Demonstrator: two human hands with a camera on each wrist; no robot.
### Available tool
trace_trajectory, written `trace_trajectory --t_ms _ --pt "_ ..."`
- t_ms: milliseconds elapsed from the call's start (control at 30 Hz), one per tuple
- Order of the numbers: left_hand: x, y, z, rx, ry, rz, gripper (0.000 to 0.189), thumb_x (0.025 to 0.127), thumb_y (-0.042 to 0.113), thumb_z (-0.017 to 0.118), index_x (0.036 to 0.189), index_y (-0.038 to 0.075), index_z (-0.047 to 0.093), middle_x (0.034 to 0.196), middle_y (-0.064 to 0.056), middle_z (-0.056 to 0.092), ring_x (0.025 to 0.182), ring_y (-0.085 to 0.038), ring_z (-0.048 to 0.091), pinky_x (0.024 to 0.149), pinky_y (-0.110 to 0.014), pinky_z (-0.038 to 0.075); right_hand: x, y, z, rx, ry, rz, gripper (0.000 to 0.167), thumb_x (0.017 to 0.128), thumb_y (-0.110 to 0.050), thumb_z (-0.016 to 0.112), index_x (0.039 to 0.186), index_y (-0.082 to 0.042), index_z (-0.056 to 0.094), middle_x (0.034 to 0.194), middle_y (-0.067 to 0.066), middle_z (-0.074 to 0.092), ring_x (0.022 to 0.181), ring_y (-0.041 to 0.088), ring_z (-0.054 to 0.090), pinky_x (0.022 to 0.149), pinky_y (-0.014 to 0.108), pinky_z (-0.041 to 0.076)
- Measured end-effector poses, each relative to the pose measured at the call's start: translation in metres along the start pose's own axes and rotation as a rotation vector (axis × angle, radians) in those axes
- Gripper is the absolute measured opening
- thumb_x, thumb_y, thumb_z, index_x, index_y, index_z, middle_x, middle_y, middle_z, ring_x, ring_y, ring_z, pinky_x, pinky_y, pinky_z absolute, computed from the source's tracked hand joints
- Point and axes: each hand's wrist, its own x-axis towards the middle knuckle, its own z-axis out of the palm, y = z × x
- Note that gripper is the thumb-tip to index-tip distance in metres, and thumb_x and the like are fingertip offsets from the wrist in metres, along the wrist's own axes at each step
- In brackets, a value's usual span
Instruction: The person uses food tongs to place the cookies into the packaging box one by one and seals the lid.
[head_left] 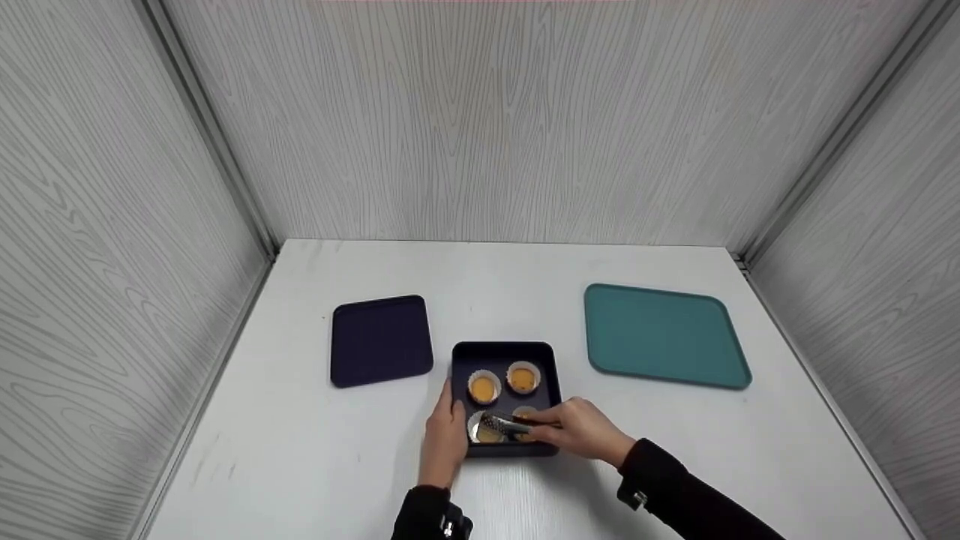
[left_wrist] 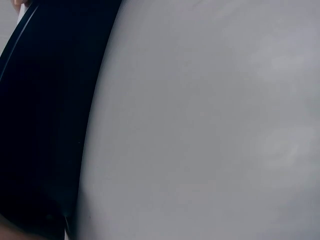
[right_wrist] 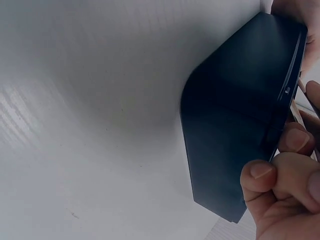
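A dark deep baking pan [head_left: 504, 350] holds several small yellow cupcakes in white paper cups. My left hand [head_left: 444, 439] holds the pan at its left wall; in the left wrist view the pan's outer wall [left_wrist: 55, 110] fills the left side. Metal tongs [head_left: 510, 426] are pinched between the fingers and thumb of my right hand [head_left: 589, 431], which is over the pan's right front. The tongs' perforated end is at the front-left cupcake [head_left: 491, 436]; whether it grips the cake cannot be told. The front-right cupcake is partly hidden behind the tongs and fingers.
A flat dark tray [head_left: 381, 341] lies to the left of the pan. On the right is a larger teal tray [head_left: 664, 334]. The white table [head_left: 300, 450] is bounded by pale wood-grain panels at the back and both sides.
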Motion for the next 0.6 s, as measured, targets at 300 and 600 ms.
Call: trace_trajectory --t_ms 300,600 --pt "-0.0020 -0.0004 -0.0012 -0.009 -0.002 0.019 0.053 0.110 0.023 0.041 0.161 0.013 0.034 0.157 -0.016 0.045 0.140 -0.039 0.047 0.115 -0.056 0.038 0.0020 -0.0032 0.0011 -0.017 0.010 0.021 0.037 0.100 -0.032 0.067 0.131 -0.011 0.072 0.072 -0.004 0.073 0.048 -0.003 0.040 0.050 0.017 0.031" --pt "-0.0017 -0.0009 -0.0031 -0.013 -0.003 0.020 0.052 0.110 0.022 0.042 0.161 0.012 0.034 0.157 -0.017 0.045 0.141 -0.040 0.046 0.115 -0.056 0.038 0.0044 -0.0061 0.0024 -0.048 0.032 0.026 0.038 0.098 -0.034 0.069 0.128 -0.011 0.073 0.069 -0.007 0.071 0.049 -0.003 0.041 0.051 0.019 0.032"
